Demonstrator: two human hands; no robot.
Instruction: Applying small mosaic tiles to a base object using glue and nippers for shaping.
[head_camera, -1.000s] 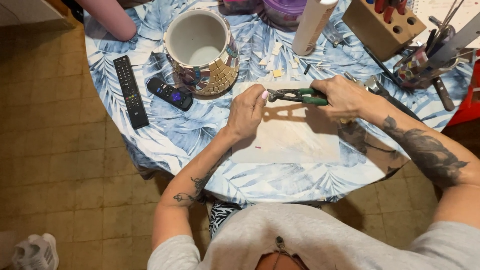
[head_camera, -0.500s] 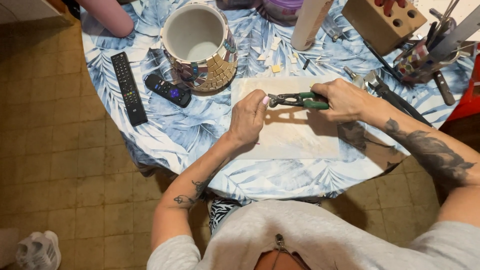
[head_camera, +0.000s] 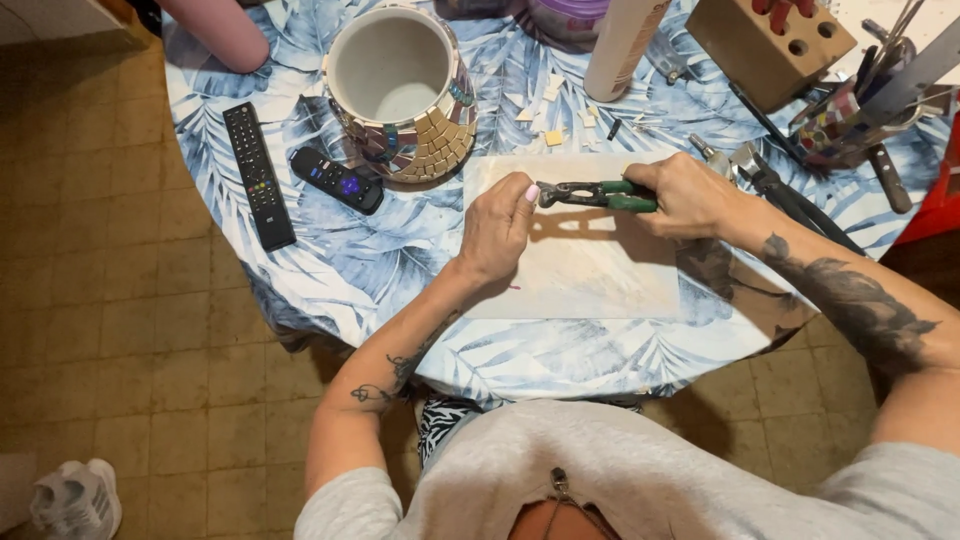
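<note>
Hands with nippers over a pale sheet, seen from above.
Right hand (head_camera: 690, 197) closed round green-handled nippers (head_camera: 597, 195), jaws pointing at left hand (head_camera: 497, 228); left fingertips pinched at the jaws, any piece held there too small to tell. Both hands above sheet (head_camera: 590, 270) on leaf-print table (head_camera: 330, 270). Mosaic pot (head_camera: 402, 92) upright just beyond the sheet's far left corner; two remotes, long (head_camera: 258, 174) and short (head_camera: 337, 180), lying left of the pot. Tile chips (head_camera: 553, 137) scattered beyond the sheet. Wooden block (head_camera: 770, 45) and tool cup (head_camera: 840, 125) far right.
</note>
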